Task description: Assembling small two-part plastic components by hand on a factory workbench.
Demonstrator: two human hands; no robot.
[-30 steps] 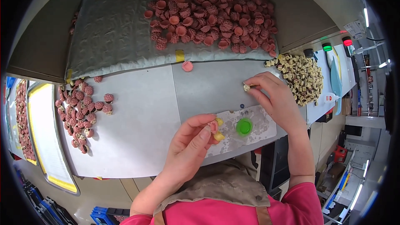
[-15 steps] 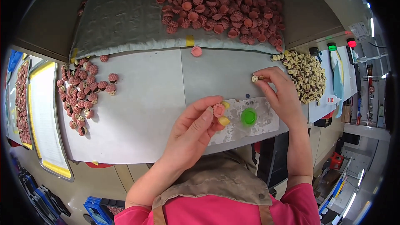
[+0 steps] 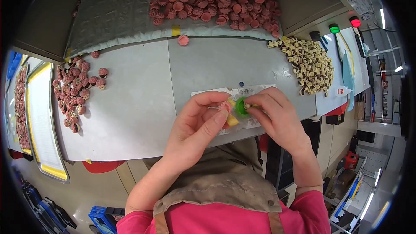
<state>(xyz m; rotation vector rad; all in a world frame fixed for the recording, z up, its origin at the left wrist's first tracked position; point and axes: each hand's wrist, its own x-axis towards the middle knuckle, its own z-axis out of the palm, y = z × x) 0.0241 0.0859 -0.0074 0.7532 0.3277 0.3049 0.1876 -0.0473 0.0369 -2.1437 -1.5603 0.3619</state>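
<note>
My left hand (image 3: 193,123) pinches a small pink ridged cup-shaped piece (image 3: 225,106) between thumb and fingers. Yellow coverings (image 3: 232,120) show at some of its fingertips. Close by on the right, my right hand (image 3: 279,117) holds a small cream-and-dark piece (image 3: 247,105) between thumb and forefinger. That piece is at the mouth of a small green cup (image 3: 240,107); whether it touches the inside I cannot tell. Beneath both hands lies a stained pale sheet (image 3: 234,91), partly hidden by them.
Pink cups are heaped on a grey-green cover (image 3: 112,17) at the back. Cream-and-dark pieces (image 3: 310,63) lie piled on the right, pink-and-dark joined pieces (image 3: 73,86) on the left. One pink cup (image 3: 183,40) sits alone. A white bottle (image 3: 342,91) stands far right.
My right hand has moved left and down from beside the cream-and-dark pile to the green cup, carrying its piece. My left hand still grips the pink cup. The whole view has shifted a little.
</note>
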